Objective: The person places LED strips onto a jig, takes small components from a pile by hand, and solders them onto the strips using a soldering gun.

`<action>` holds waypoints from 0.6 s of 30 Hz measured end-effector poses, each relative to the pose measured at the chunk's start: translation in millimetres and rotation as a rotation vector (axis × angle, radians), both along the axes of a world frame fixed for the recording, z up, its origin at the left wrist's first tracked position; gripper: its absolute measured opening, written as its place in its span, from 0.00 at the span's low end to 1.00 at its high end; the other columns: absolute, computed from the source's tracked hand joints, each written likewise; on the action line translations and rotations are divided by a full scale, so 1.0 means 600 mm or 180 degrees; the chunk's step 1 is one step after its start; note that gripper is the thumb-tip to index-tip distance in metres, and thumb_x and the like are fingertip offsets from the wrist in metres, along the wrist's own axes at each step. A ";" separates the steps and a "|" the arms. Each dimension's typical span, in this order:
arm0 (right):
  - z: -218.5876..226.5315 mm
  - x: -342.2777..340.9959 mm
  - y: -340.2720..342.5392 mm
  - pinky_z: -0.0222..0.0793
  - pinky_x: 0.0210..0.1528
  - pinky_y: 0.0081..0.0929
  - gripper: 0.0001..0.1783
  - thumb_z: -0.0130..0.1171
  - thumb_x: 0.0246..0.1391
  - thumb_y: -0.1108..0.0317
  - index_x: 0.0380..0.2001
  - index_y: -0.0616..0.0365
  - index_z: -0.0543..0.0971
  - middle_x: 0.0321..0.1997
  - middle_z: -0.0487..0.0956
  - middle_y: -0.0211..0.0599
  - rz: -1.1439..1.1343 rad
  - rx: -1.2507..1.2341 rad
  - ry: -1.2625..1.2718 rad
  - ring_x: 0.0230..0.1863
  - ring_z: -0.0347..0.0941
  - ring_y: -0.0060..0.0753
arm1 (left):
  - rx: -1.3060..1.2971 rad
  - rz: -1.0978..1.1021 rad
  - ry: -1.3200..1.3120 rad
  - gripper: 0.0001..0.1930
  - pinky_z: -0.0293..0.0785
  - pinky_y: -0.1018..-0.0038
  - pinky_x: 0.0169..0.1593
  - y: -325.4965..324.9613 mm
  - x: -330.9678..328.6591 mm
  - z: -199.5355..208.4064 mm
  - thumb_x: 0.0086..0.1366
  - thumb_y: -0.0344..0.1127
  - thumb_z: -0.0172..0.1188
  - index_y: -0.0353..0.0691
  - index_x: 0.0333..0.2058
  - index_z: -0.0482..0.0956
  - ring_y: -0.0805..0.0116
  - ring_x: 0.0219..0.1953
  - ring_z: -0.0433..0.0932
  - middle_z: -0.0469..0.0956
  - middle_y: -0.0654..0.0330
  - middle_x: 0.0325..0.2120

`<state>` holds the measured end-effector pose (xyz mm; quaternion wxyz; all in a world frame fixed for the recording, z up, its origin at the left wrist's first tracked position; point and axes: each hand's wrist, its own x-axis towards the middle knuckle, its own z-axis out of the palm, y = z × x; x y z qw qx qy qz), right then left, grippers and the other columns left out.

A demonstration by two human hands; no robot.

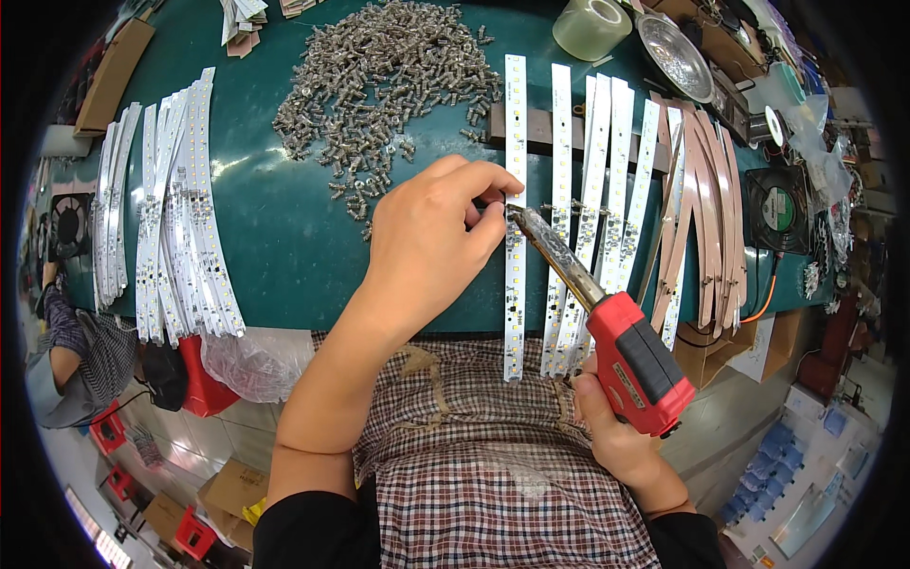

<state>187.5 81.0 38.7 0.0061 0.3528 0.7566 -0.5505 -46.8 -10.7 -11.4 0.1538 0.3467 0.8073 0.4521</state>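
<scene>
White LED strip (515,99) is lying on the desk (284,284), right of centre, its near end projecting past the near edge. Left hand (438,220) is bending in from the left, thumb and forefinger almost meeting at the strip; cannot tell what that grip is holding. Right hand (614,427) is holding a red-and-black soldering gun (637,365), grip closed, tip pointing at the strip. More white strips (595,142) are lying rightward; a metal-part heap (393,66) is spreading on the far side.
</scene>
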 end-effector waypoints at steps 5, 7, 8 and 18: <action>0.011 0.004 0.004 0.68 0.32 0.29 0.13 0.63 0.55 0.73 0.44 0.62 0.76 0.31 0.75 0.35 0.0205 0.0101 0.0116 0.31 0.73 0.31 | -0.0012 0.0026 -0.0053 0.12 0.73 0.79 0.34 -0.001 0.000 0.001 0.55 0.24 0.61 0.42 0.39 0.84 0.76 0.26 0.75 0.79 0.64 0.29; 0.014 0.015 0.004 0.68 0.32 0.29 0.12 0.63 0.55 0.73 0.42 0.62 0.76 0.31 0.75 0.35 0.0103 -0.0126 0.0004 0.31 0.73 0.29 | -0.0018 0.0022 -0.0046 0.12 0.73 0.79 0.34 0.000 0.000 0.001 0.55 0.24 0.61 0.42 0.39 0.84 0.76 0.26 0.75 0.79 0.64 0.29; 0.015 0.018 0.004 0.67 0.27 0.25 0.08 0.59 0.56 0.74 0.39 0.63 0.73 0.29 0.73 0.34 0.0038 0.0007 0.0163 0.24 0.70 0.24 | -0.0019 0.0023 -0.0046 0.12 0.73 0.79 0.34 0.001 0.000 0.002 0.55 0.24 0.61 0.42 0.39 0.84 0.76 0.26 0.75 0.79 0.64 0.29; 0.048 0.016 0.055 0.57 0.21 0.16 0.15 0.53 0.60 0.73 0.49 0.66 0.69 0.34 0.73 0.35 -0.2009 0.0804 0.1687 0.15 0.54 0.13 | -0.0001 0.0067 -0.0256 0.10 0.70 0.80 0.30 0.003 0.002 0.013 0.55 0.24 0.62 0.40 0.38 0.83 0.77 0.25 0.73 0.79 0.65 0.33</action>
